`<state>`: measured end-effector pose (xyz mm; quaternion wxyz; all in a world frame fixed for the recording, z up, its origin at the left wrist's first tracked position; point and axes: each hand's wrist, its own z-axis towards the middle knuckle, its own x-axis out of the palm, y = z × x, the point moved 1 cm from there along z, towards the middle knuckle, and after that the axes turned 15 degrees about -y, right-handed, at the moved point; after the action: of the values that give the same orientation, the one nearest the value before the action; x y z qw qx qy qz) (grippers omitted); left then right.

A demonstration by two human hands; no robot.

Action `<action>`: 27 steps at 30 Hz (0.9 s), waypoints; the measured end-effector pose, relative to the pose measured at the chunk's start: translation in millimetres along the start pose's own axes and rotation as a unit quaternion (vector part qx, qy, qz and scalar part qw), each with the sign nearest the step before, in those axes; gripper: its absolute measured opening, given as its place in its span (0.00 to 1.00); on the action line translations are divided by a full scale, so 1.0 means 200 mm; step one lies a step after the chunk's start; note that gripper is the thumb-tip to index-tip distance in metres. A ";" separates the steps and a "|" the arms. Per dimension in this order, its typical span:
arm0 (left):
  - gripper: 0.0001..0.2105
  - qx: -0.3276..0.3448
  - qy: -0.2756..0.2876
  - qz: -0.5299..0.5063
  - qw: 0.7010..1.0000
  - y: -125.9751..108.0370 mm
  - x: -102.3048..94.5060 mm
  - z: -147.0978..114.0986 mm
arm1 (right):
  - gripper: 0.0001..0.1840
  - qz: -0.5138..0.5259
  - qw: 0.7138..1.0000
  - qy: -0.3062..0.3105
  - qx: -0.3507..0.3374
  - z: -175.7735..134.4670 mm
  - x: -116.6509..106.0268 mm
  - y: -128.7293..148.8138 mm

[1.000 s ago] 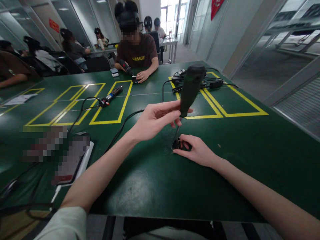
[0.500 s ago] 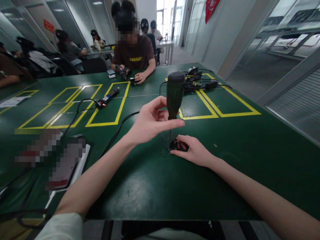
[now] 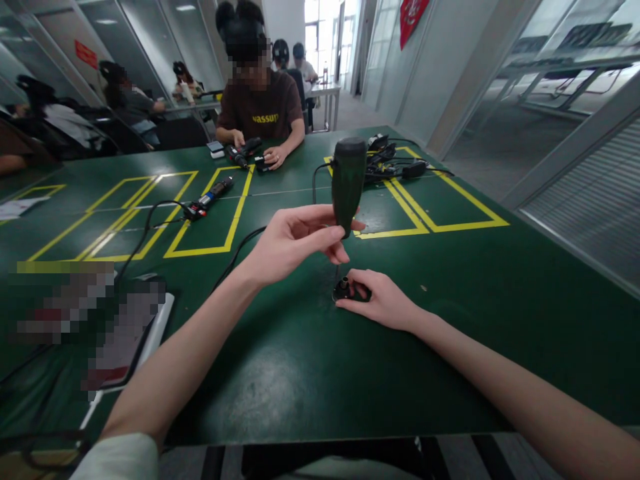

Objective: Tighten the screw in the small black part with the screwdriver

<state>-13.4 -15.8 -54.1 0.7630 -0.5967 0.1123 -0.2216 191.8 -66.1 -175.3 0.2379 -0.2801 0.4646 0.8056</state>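
Observation:
My left hand (image 3: 297,241) pinches the lower end of the dark handle of a screwdriver (image 3: 349,177), thumb on the near side and fingers behind. The tool stands almost upright, and its thin shaft runs down to a small black part (image 3: 342,289) on the green table. Whether the tip sits in the part I cannot make out. With thumb and fingers curled around the black part, my right hand (image 3: 383,300) grips it against the tabletop. A short round metal-looking piece sticks up from that part; my fingers hide some of it.
Tangled black cables (image 3: 385,163) lie behind the screwdriver. A corded, pen-like electric tool (image 3: 213,197) rests left of centre. Blurred flat devices (image 3: 127,337) are at the near left. Across the table (image 3: 280,393), a co-worker (image 3: 260,107) handles a power tool and a small black part.
My left thumb has shifted back along the handle and the fingers now show below it. The screwdriver stays upright over the part. My right hand keeps its grip; the view has shifted slightly.

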 end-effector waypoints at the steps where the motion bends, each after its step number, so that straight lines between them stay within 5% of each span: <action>1: 0.15 0.001 0.000 -0.002 1.000 0.00 0.00 0.00 | 0.19 0.000 1.000 -0.001 -0.001 0.00 0.00 0.00; 13: 0.18 0.020 -0.066 -0.008 0.998 0.03 0.01 0.02 | 0.20 -0.001 1.000 -0.005 -0.003 0.00 0.00 0.00; 21: 0.11 0.021 0.025 -0.028 0.999 0.00 -0.01 0.00 | 0.19 -0.002 1.000 0.003 0.008 0.00 0.00 0.01; 27: 0.16 0.023 -0.024 -0.009 0.999 0.00 0.02 -0.01 | 0.19 -0.004 1.000 0.007 0.022 0.00 0.00 0.01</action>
<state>-10.7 -18.1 -55.0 0.7771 -0.5848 0.0833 -0.2170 190.4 -66.4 -174.1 0.2438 -0.2822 0.4830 0.7923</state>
